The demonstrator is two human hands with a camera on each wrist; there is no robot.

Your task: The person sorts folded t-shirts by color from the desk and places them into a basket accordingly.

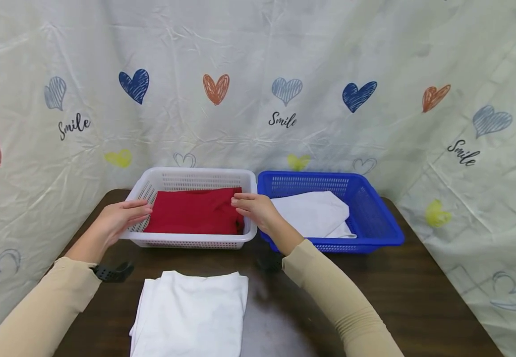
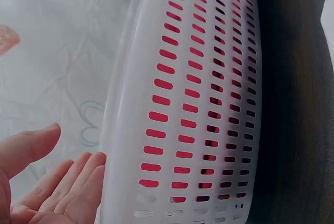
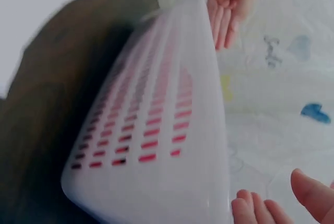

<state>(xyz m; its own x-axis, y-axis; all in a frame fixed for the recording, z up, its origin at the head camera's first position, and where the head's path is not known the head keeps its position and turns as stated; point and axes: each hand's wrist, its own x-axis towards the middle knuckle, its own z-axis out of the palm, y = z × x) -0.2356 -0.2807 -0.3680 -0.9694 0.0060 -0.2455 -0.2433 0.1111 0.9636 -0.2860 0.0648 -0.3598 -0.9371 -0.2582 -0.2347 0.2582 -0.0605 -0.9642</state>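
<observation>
A folded red cloth point(image 1: 193, 212) lies in the white perforated basket point(image 1: 186, 240). My left hand point(image 1: 121, 218) is over the basket's left rim, fingers straight and pointing inward to the cloth's left edge. Opposite it, my right hand point(image 1: 258, 210) reaches over the right rim, with straight fingertips at the cloth's right edge. Neither hand grips anything. Red shows through the slots of the basket wall point(image 2: 180, 104) in the left wrist view, where the left fingers point(image 2: 78, 182) appear just beyond the rim. The right fingers point(image 3: 255, 208) show beside the rim in the right wrist view.
Right of the white basket stands a blue basket point(image 1: 378, 213) with a folded white cloth point(image 1: 313, 213) inside. Another folded white cloth point(image 1: 195, 312) lies on the dark wooden table point(image 1: 373, 292) nearer to me. A heart-printed curtain point(image 1: 249, 139) hangs behind the baskets.
</observation>
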